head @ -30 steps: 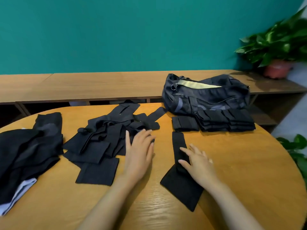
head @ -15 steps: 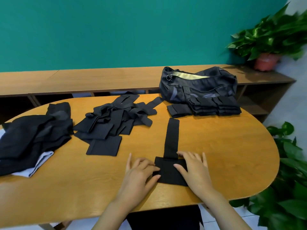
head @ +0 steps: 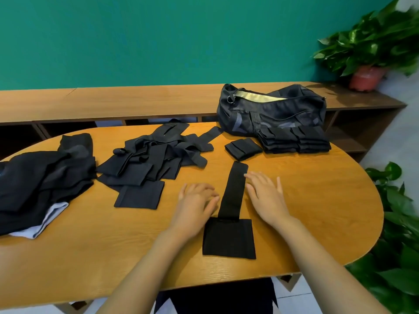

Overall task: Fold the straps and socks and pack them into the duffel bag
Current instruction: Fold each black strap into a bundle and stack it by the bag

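Note:
A black strap [head: 231, 214] lies flat and straight on the wooden table [head: 317, 200], its wide pad end nearest me. My left hand [head: 195, 205] rests on the table just left of its narrow band, fingers relaxed. My right hand [head: 266, 196] lies flat on the right side, fingertips touching the band's far end. A heap of unfolded straps [head: 149, 164] sits at centre left. Folded pieces [head: 294, 140] and one small folded strap [head: 243, 148] lie in front of the dark duffel bag [head: 272, 109], whose zip is open. A pile of dark socks [head: 40, 182] is at far left.
A low wooden shelf [head: 136, 103] runs behind the table along the teal wall. A potted plant [head: 371, 53] stands on its right end, and more leaves [head: 396, 245] crowd the table's right edge.
The strap was pulled toward me and laid straight. Both hands then slid up from its wide pad end to either side of the narrow band.

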A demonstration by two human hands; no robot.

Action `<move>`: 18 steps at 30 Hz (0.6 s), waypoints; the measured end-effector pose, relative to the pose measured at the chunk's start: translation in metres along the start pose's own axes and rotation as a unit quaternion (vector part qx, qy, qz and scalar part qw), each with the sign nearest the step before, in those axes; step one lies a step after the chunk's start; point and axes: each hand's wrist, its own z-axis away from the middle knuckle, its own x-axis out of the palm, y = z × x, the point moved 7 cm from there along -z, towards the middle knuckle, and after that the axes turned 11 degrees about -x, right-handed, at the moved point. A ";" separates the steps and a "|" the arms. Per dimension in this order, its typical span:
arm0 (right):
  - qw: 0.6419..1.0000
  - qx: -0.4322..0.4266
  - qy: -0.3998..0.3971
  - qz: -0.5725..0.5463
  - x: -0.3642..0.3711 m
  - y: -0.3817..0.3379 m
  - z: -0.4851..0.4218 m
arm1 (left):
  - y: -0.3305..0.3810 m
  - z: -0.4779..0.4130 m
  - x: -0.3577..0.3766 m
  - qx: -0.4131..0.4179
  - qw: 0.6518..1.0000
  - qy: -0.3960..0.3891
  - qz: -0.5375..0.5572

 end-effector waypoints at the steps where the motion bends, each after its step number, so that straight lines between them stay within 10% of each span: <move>1: 1.000 0.001 -0.014 0.016 0.000 0.007 -0.015 | 0.003 -0.019 0.004 -0.003 1.000 -0.016 -0.017; 12: 0.953 -0.141 -0.127 0.236 0.010 0.039 -0.124 | 0.021 -0.129 0.075 0.100 0.966 -0.192 -0.144; 18: 0.949 -0.085 -0.115 0.282 0.030 0.049 -0.148 | -0.002 -0.115 0.074 0.101 0.971 -0.144 -0.159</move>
